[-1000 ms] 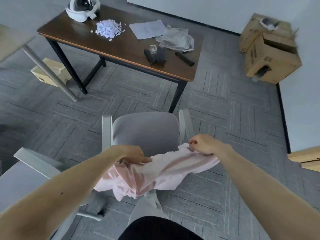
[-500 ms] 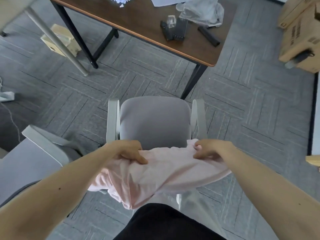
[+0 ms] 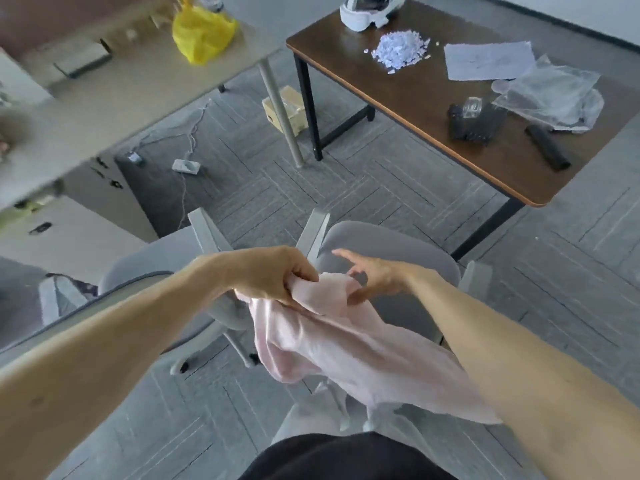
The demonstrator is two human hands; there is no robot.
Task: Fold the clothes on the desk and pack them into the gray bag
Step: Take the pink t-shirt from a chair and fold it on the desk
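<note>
one pink garment (image 3: 346, 344), thin soft cloth, creased and bunched at its top. it hangs in the air at 6 o'clock from the grey chair (image 3: 398, 244), draping down towards 5 o'clock.

one left hand (image 3: 273, 275), fingers curled tight, gripping the bunched top of the garment.

one right hand (image 3: 377, 275), just beside it at 3 o'clock, fingers spread and loose. its lower fingers touch the cloth without closing on it.

two chairs, padded grey seats with pale angular armrests, the second (image 3: 145, 261) at 9 o'clock from the first.

one brown worktop (image 3: 433, 109), smooth wood grain, black legs, at 1 o'clock. it carries a white rounded headset (image 3: 367, 8), a heap of pale shredded paper (image 3: 401, 51), a flat paper sheet (image 3: 488, 60), a crumpled clear plastic bag (image 3: 554, 95) and a black bar (image 3: 547, 147).

one pale worktop (image 3: 138, 84) at 10 o'clock, blurred, bearing a crumpled yellow bag (image 3: 202, 32).

one grey carpet-tile floor (image 3: 346, 181), ribbed.

change from half a second ago: both hands then pinched the garment, stretched wide between them. now the right has let go, the hands are close together, and the view has swung left.
</note>
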